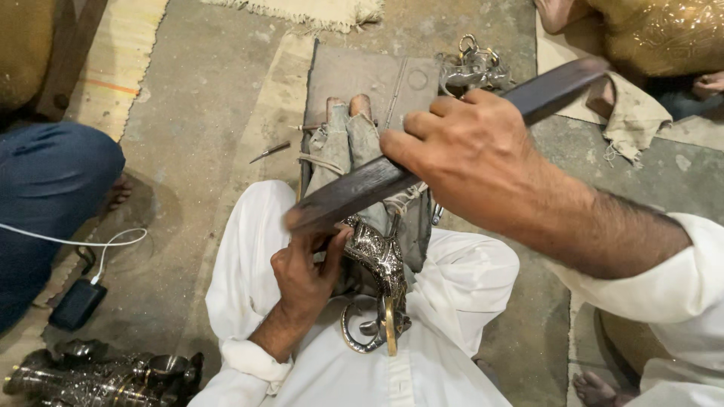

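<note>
Down on the floor [204,98], a person in white clothing sits cross-legged with a metalwork piece in the lap. The right hand [471,154] is clamped around a long, flat, dark file [354,188], which slants from the upper right down to the lower left, its blurred lower tip just above the left hand. The left hand [305,275] is closed on an ornate silver-coloured metal piece [377,256] with embossed patterns, thumb up against its side. Below that piece a curved metal loop with a brass-coloured strip [390,332] hangs over the white cloth. The piece rests against a cloth-wrapped wooden block [347,143] that stands on a flat grey slab [362,75].

Near the slab lie a thin pointed tool [269,151] and, at its far corner, a heap of small metal parts [471,68]. At bottom left sit more embossed dark metal pieces [105,377]. A black adapter [75,304] with a white cable [98,245] lies on the floor beside another person's blue-clad knee [45,188]. A bare foot [596,388] shows at lower right.
</note>
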